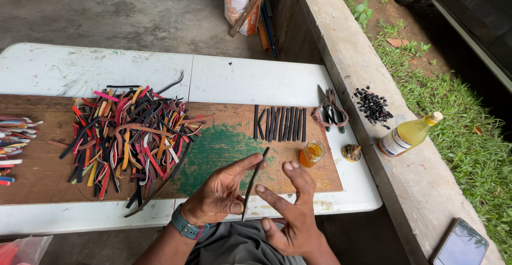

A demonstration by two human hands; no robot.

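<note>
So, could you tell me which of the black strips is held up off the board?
The single black strip pinched in the left hand; the other black strips lie in a row on the wooden board.

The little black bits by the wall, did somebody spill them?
Maybe. The little black bits lie loose in a scattered heap on the concrete ledge, off the table, unlike the black strips lined up neatly on the board.

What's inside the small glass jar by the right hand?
The jar on the board holds an orange-yellow liquid in its lower part. It has no lid. Whether anything is sunk in the liquid cannot be told. The right hand is close but not touching it.
</note>
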